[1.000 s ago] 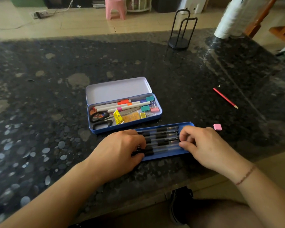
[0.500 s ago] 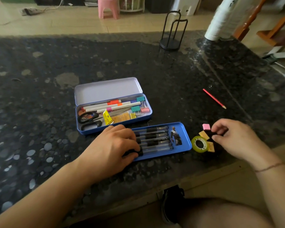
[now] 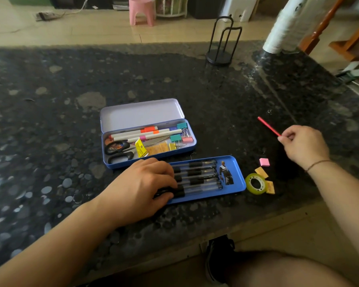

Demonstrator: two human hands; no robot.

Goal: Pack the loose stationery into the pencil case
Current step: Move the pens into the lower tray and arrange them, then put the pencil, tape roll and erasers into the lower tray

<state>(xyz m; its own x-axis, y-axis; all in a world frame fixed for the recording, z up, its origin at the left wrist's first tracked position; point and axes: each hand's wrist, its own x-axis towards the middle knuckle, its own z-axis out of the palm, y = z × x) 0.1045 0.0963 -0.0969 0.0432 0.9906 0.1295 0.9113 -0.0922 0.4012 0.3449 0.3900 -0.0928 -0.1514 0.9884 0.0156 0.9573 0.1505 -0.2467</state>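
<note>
An open blue tin pencil case (image 3: pixel 192 145) lies mid-table holding markers, scissors, binder clips and small pads. In front of it sits a blue inner tray (image 3: pixel 235 175) with several black pens (image 3: pixel 197 177). My left hand (image 3: pixel 141 187) rests on the tray's left end, fingers over the pens. To the right, my right hand (image 3: pixel 303 146) pinches the near end of a red pencil (image 3: pixel 268 126). A pink eraser (image 3: pixel 264 162), yellow tape roll (image 3: pixel 256 183) and two yellow erasers (image 3: pixel 261 172) lie loose right of the tray.
The dark stone table (image 3: pixel 50 131) has its front edge close to me. A black wire stand (image 3: pixel 222 44) stands at the back, and a white column (image 3: pixel 284 27) rises at the back right. My knee and shoe show below the table edge.
My right hand left the tray, passed the loose erasers and tape, and moved up and right to the red pencil, which it now pinches. My left hand stayed on the pens.
</note>
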